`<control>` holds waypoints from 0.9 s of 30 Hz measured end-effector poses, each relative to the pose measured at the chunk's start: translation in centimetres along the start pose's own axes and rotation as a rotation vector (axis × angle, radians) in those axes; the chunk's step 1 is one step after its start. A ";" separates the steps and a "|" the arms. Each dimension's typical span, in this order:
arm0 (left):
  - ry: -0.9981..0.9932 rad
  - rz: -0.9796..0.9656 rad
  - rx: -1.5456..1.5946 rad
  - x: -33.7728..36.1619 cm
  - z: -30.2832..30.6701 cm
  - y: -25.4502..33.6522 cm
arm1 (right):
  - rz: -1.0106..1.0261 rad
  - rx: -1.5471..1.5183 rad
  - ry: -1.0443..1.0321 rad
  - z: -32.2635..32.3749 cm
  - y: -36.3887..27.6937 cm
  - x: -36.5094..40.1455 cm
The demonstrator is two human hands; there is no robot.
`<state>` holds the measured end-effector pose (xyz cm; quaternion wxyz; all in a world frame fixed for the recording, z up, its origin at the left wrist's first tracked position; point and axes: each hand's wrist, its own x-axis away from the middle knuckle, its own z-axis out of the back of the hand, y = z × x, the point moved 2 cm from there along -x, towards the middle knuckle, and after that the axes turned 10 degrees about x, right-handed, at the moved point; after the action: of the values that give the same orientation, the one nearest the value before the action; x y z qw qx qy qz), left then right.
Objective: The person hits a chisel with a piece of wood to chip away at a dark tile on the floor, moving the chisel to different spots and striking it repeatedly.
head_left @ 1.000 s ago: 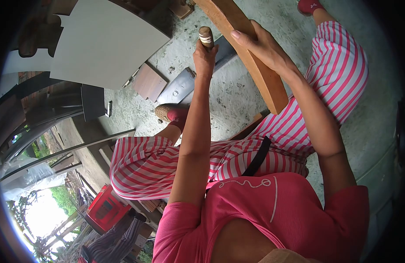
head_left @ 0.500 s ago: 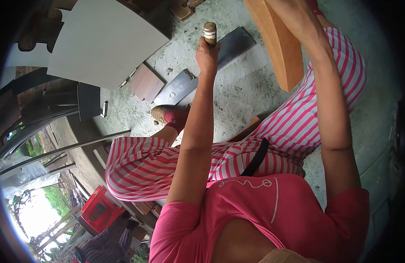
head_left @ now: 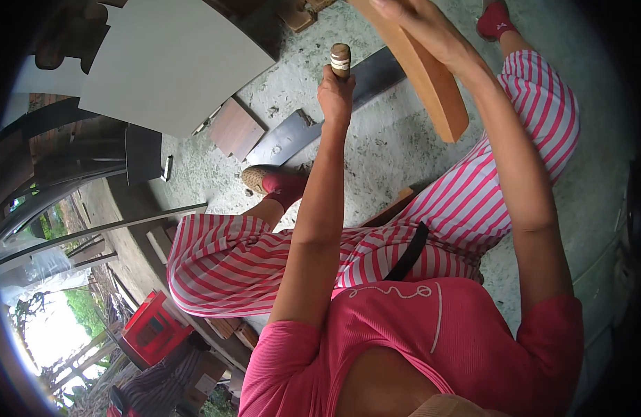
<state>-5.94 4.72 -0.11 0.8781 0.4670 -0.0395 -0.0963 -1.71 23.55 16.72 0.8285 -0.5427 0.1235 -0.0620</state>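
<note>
My left hand is closed around a rounded handle with white bands, its end toward the camera; the rest of that tool is hidden. My right hand grips the upper part of a long, curved piece of orange-brown wood near the top edge. The wood slants down to the right, its lower end above my thigh. Behind my left hand, a dark flat board lies on the floor.
A large pale panel stands at upper left, near a small brown board and a grey plank on the floor. My shod foot is beside them. A red crate sits at lower left.
My right hand and the curved wood have shifted left, closer to my left hand. My left hand and the handle sit slightly lower and further right. More of my far foot shows.
</note>
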 end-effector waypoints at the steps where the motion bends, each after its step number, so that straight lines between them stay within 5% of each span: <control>1: 0.004 0.001 0.000 0.0 0.1 0.1 | -0.005 -0.091 0.016 0.6 -0.4 -0.9; 3: 0.003 -0.022 0.013 0.2 0.1 0.6 | 0.024 -0.058 0.066 0.2 0.7 -0.5; 6: -0.017 0.030 0.062 0.4 -0.1 0.9 | -0.248 0.268 -0.283 -4.5 5.6 2.8; 7: -0.024 0.026 0.060 0.3 -0.1 0.5 | -0.178 0.262 -0.172 -5.3 5.5 3.2; 9: -0.083 0.132 0.155 0.0 0.2 -0.7 | -0.305 0.284 -0.411 -4.8 4.7 3.1; 13: -0.030 -0.013 0.237 0.4 2.0 -1.3 | -0.268 0.296 -0.419 -5.2 4.9 3.7; 18: -0.025 0.041 0.275 1.8 2.8 -2.1 | -0.189 0.225 -0.251 -5.1 5.1 3.5; 22: 0.033 -0.154 0.168 5.7 1.4 -0.7 | -0.191 0.191 -0.263 -4.8 5.0 3.2; 25: -0.160 -0.176 -0.004 9.5 -0.8 -0.5 | -0.204 0.228 -0.276 -4.7 5.2 3.1; 27: -0.245 -0.373 -0.071 11.8 -2.0 0.3 | -0.191 0.220 -0.264 -4.9 5.6 2.8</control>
<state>5.93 4.04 -1.26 0.8496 0.4198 -0.0552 -0.3144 -0.51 20.83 9.31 0.8823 -0.4614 -0.0457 -0.0818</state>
